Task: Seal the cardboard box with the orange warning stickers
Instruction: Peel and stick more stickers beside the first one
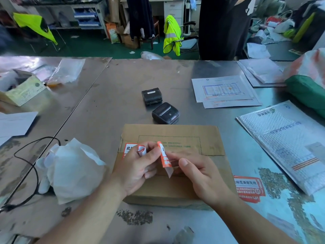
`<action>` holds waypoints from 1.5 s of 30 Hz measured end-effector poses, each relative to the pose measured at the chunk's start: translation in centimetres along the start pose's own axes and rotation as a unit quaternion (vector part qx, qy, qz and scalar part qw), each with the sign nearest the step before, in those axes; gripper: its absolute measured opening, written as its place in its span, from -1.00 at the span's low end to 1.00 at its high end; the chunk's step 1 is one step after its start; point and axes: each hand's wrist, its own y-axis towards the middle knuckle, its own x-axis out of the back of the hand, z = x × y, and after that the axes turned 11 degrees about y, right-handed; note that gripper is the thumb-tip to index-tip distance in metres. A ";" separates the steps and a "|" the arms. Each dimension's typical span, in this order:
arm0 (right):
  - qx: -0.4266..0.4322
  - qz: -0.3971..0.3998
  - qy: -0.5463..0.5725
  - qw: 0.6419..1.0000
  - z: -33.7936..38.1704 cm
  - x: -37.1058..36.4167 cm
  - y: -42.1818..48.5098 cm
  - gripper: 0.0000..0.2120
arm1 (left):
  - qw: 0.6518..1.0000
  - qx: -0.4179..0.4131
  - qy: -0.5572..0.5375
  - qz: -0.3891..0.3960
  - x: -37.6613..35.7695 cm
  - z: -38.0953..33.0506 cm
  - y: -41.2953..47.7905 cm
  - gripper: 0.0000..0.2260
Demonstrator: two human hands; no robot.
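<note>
A closed brown cardboard box [193, 138] lies on the metal table right in front of me. Both my hands hover over its top. My left hand [135, 168] pinches a curled white backing strip with an orange edge. My right hand [198, 173] pinches an orange warning sticker [165, 156] that stands on edge between the two hands, with a bit of backing paper hanging below it. One orange sticker [127, 149] sits on the box's left edge, partly hidden by my left hand. Another orange sticker [249, 190] lies on the table to the right of the box.
Two small black label printers [165, 113] stand just beyond the box. Crumpled white paper [70, 169] and a black cable [26, 155] lie to the left. Bubble mailers [288, 143] and printed sheets [225, 90] cover the right side. A person in black stands behind the table.
</note>
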 end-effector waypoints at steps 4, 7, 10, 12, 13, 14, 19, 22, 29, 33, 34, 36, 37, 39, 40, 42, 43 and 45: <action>0.034 0.016 -0.022 0.999 -0.1 -0.2 -0.1 -0.69 | 1.000 -0.007 -0.026 0.000 0.2 0.6 0.0 -0.60; 0.043 0.006 -0.025 0.999 -0.3 -0.2 -0.1 -0.66 | 0.999 -0.005 -0.043 0.003 0.3 0.6 -0.1 -0.64; 0.038 0.011 -0.023 0.999 -0.3 -0.3 0.0 -0.64 | 0.999 -0.008 -0.039 0.008 0.4 0.7 0.0 -0.66; 0.037 0.011 -0.027 0.999 -0.2 -0.3 -0.1 -0.64 | 0.999 -0.009 -0.034 0.013 0.4 0.7 0.0 -0.65; 0.034 0.007 -0.029 0.999 -0.2 -0.3 -0.1 -0.64 | 0.999 -0.012 -0.030 0.018 0.4 0.7 0.0 -0.64; 0.031 0.002 -0.029 0.999 -0.2 -0.3 -0.2 -0.63 | 0.999 -0.016 -0.025 0.022 0.4 0.8 0.0 -0.63; 0.020 -0.001 -0.026 0.999 -0.2 -0.2 -0.2 -0.61 | 0.999 -0.022 0.018 0.029 -0.2 0.2 -0.2 -0.90; 0.018 -0.002 -0.033 0.999 -0.3 -0.2 -0.1 -0.60 | 0.999 -0.018 0.019 0.029 -0.3 0.2 -0.2 -0.88; 0.043 -0.001 -0.049 0.998 -0.2 -0.4 -0.1 -0.61 | 0.999 -0.015 0.005 0.036 0.3 0.5 -0.4 -0.88; 0.048 0.010 -0.057 0.997 -0.1 -0.6 0.0 -0.62 | 0.999 -0.019 0.008 0.041 0.2 0.5 -0.4 -0.82; 0.051 0.010 -0.057 0.997 0.0 -0.7 0.0 -0.62 | 0.999 -0.018 0.001 0.036 0.4 0.6 -0.2 -0.69; 0.056 0.008 -0.058 0.997 0.0 -0.7 -0.1 -0.63 | 1.000 -0.008 -0.001 0.015 0.5 0.8 -0.2 -0.52; 0.058 0.008 -0.061 0.996 0.0 -0.8 -0.1 -0.63 | 1.000 -0.005 -0.002 0.012 0.6 0.9 -0.2 -0.52; 0.064 0.007 -0.071 0.995 -0.1 -0.7 -0.2 -0.61 | 1.000 -0.006 -0.007 0.021 0.6 1.0 -0.2 -0.57; 0.063 0.007 -0.075 0.995 -0.1 -0.7 -0.2 -0.59 | 1.000 -0.007 -0.008 0.024 0.7 1.0 -0.2 -0.59; 0.055 0.008 -0.077 0.995 -0.2 -0.6 -0.3 -0.60 | 0.999 -0.004 -0.016 0.030 0.7 1.0 -0.3 -0.63; 0.051 0.008 -0.078 0.996 -0.2 -0.6 -0.3 -0.61 | 0.999 -0.001 -0.022 0.030 0.7 0.9 -0.3 -0.66; 0.053 0.006 -0.077 0.996 -0.2 -0.6 -0.3 -0.59 | 0.999 0.000 -0.024 0.038 0.8 0.7 -0.4 -0.71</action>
